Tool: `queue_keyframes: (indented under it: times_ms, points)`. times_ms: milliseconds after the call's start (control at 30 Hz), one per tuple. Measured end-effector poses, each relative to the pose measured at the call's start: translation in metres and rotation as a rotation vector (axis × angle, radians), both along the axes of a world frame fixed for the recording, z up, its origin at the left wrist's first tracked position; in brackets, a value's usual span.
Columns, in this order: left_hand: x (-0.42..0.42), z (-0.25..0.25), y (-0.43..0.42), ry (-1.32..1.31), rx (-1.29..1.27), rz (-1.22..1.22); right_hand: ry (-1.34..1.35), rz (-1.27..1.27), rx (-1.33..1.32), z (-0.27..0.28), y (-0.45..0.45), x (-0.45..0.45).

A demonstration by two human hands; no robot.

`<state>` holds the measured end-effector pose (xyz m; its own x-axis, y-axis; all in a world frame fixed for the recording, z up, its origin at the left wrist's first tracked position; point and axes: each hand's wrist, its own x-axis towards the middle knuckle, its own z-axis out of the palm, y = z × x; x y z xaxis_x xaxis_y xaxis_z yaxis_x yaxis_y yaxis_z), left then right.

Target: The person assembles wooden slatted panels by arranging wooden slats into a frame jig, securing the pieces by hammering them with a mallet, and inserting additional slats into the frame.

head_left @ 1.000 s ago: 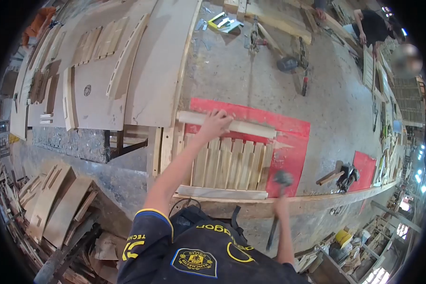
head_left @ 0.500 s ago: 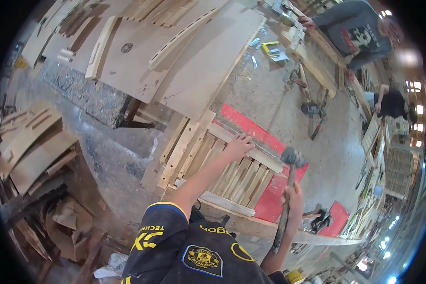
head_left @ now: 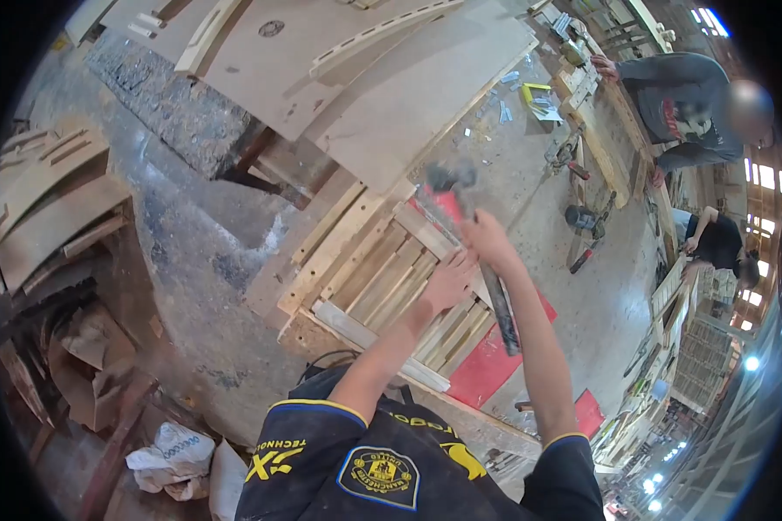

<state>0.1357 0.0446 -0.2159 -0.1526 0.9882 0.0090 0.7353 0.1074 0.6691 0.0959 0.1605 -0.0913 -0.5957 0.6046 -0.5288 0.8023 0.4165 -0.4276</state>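
My left hand (head_left: 452,280) rests on the far rail (head_left: 427,229) of a slatted wooden frame, its fingers over the wood. My right hand (head_left: 488,238) is closed round the handle of a hammer (head_left: 498,308), whose blurred head is over the rail's far left end. The slats (head_left: 381,282) run between the far rail and a pale near rail (head_left: 346,326). Beneath the frame a red sheet (head_left: 487,369) shows. Both hands are close together, the right one just beyond the left.
Large boards (head_left: 365,113) lie at the upper left. A power drill (head_left: 585,217) and a yellow-handled tool (head_left: 539,97) lie on the bench beyond the frame. Two people (head_left: 682,104) are at the right. Curved wooden pieces (head_left: 61,208) are stacked at the left.
The hammer has swung up and left, from beside the far rail's right end to over its left end. My left hand stays on the rail. The view has turned and shifted.
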Motion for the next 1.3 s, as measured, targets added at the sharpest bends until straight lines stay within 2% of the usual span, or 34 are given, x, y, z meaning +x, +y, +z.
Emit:
queue_keyframes:
  times_ms: [67, 100, 200, 267, 333, 367, 467, 567, 600, 633, 667, 700, 767, 833, 867, 900, 933, 1000, 1067, 1100, 1200, 1233, 1300]
  points:
    - [-0.011, 0.017, 0.001, -0.031, -0.087, -0.038, 0.060, -0.068, 0.209, 0.000, -0.014, -0.008]
    - [-0.006, 0.018, 0.002, -0.002, -0.069, 0.016, 0.008, 0.009, 0.229, -0.009, -0.020, 0.000]
    - [0.010, 0.014, 0.001, 0.067, 0.054, 0.169, -0.195, 0.222, -0.016, -0.005, 0.024, 0.003]
    - [0.016, 0.010, 0.005, 0.069, 0.232, 0.297, -0.029, 0.093, 0.174, -0.009, 0.020, 0.008]
    - [0.018, 0.008, 0.010, 0.156, 0.109, 0.270, 0.137, -0.050, 0.354, -0.020, 0.016, 0.021]
    - [0.025, 0.011, 0.007, 0.192, 0.042, 0.247, 0.164, 0.145, 0.402, -0.052, 0.019, 0.037]
    - [0.031, 0.020, 0.008, 0.052, 0.090, 0.320, -0.158, 0.113, -0.341, -0.005, 0.046, 0.013]
    - [0.039, 0.020, 0.009, 0.064, 0.058, 0.353, 0.145, -0.309, -0.280, 0.016, 0.038, 0.018]
    - [0.044, 0.024, 0.002, 0.085, 0.073, 0.351, 0.245, 0.024, 0.121, -0.011, 0.031, 0.025]
    - [0.055, 0.031, -0.007, 0.094, 0.094, 0.346, 0.323, 0.358, 0.530, -0.064, 0.029, 0.042]
    - [0.074, 0.037, -0.012, 0.093, 0.117, 0.337, 0.265, 0.423, 0.516, -0.068, 0.038, 0.055]
    - [0.094, 0.041, -0.020, 0.079, 0.120, 0.301, 0.210, 0.490, 0.500, -0.071, 0.047, 0.067]
    - [0.119, 0.045, -0.048, 0.073, 0.110, 0.223, -0.090, 0.024, -0.370, -0.024, 0.058, 0.050]
    - [0.135, 0.041, -0.075, 0.066, 0.011, 0.242, 0.112, -0.199, -0.353, 0.000, 0.051, 0.063]
    - [0.141, 0.037, -0.083, 0.060, -0.036, 0.249, 0.212, -0.314, -0.341, 0.007, 0.046, 0.074]
    - [0.139, 0.035, -0.081, 0.040, -0.025, 0.279, 0.305, -0.095, 0.011, -0.017, 0.044, 0.089]
    - [0.140, 0.035, -0.084, 0.014, -0.023, 0.302, 0.383, 0.120, 0.353, -0.066, 0.039, 0.119]
    - [0.145, 0.035, -0.098, -0.018, -0.027, 0.320, 0.271, 0.180, 0.334, -0.073, 0.032, 0.144]
    - [0.149, 0.039, -0.102, -0.033, -0.017, 0.357, -0.077, -0.097, -0.373, 0.008, 0.065, 0.135]
    - [0.151, 0.039, -0.105, -0.034, -0.021, 0.357, -0.028, -0.164, -0.343, 0.017, 0.075, 0.144]
    - [0.152, 0.038, -0.103, -0.013, -0.036, 0.366, 0.090, -0.200, 0.365, -0.038, 0.049, 0.181]
    - [0.153, 0.039, -0.105, 0.006, -0.055, 0.359, 0.079, 0.106, 0.625, -0.077, 0.052, 0.213]
    - [0.150, 0.045, -0.105, 0.023, -0.070, 0.343, -0.189, 0.047, 0.146, -0.019, 0.065, 0.206]
